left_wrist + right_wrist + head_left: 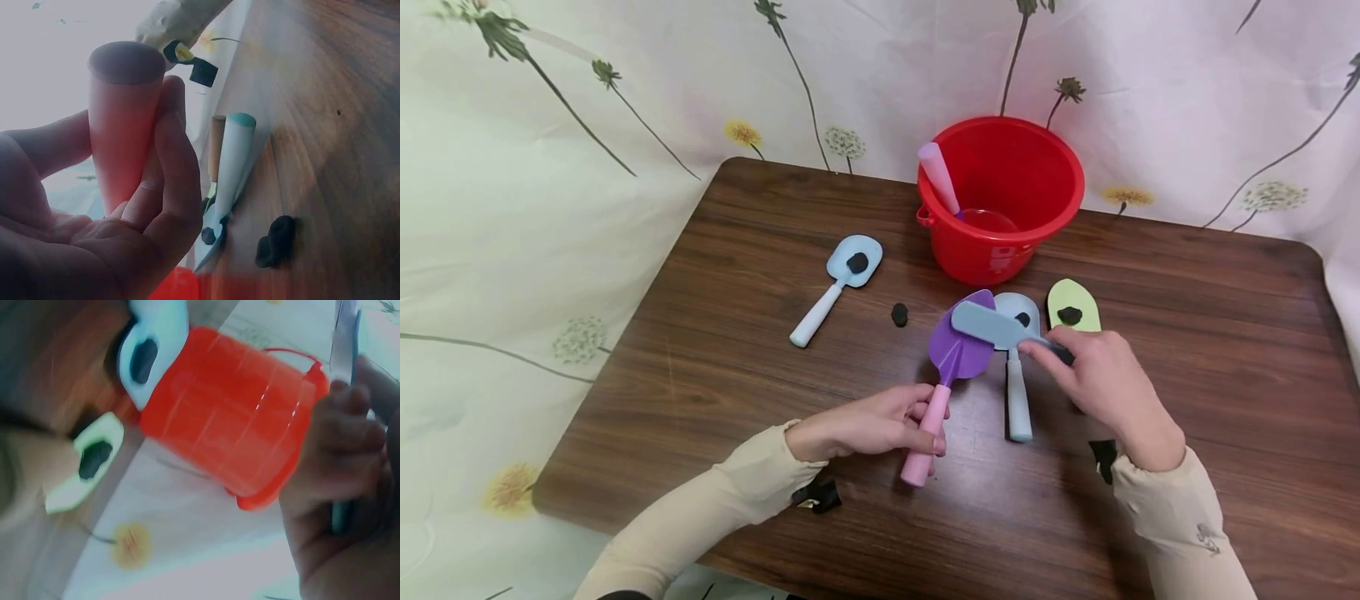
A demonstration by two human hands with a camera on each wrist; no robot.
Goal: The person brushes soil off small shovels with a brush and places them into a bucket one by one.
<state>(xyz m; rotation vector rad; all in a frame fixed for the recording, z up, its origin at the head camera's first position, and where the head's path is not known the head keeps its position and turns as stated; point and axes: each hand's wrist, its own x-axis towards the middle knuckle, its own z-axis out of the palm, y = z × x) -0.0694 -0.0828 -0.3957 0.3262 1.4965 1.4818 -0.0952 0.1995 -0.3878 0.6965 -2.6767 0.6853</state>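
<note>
My left hand [880, 423] grips the pink handle [930, 433] of a toy shovel whose purple blade [946, 346] points away over the table. My right hand [1112, 385] holds a flat grey-blue brush or spatula [992, 325]; its kind is unclear. Its broad end overlaps the purple blade in the head view; whether they touch, I cannot tell. Beneath it lies a light-blue shovel [1018, 400] bearing a black lump [1022, 319]. A green shovel [1073, 293], partly hidden by my right hand, carries another black lump [1070, 316].
A red bucket [973, 254] stands at the table's back, a pink-handled tool [938, 175] leaning inside. Another light-blue shovel [817, 315] with a black lump [857, 262] lies left. A loose black lump [899, 314] sits on the wooden table [737, 333].
</note>
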